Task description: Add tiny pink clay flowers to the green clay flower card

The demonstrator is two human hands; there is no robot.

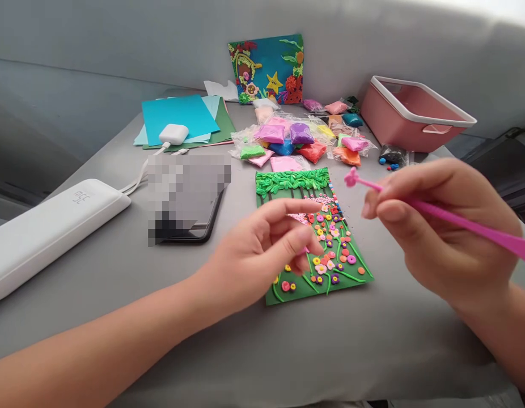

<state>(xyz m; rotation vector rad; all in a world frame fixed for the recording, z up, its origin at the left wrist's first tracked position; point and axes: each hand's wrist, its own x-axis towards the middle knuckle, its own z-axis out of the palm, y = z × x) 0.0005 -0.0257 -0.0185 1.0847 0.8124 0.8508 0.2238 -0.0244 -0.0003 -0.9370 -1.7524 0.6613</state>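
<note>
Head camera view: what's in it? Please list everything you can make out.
Pink tool: one, in the right fingers
Flower-like piece: one, pink, on the tool's tip
Flower card: one, green, multicoloured flowers, table centre
Packets: many, mixed colours, behind the card
Sea picture: one, mostly blue, upright at back
Box: one, pink, white rim, back right
Small balls: several, some blue, near the box
Sheets: several, blue and green, back left
Small case: one, white, on the sheets
Crumpled paper: one, white, beside the sea picture
Phone: one, dark-edged, partly pixelated, left of the card
Power bank: one, white, far left
Table: one, grey, beneath
Left hand: one, over the card
Right hand: one, right
</note>
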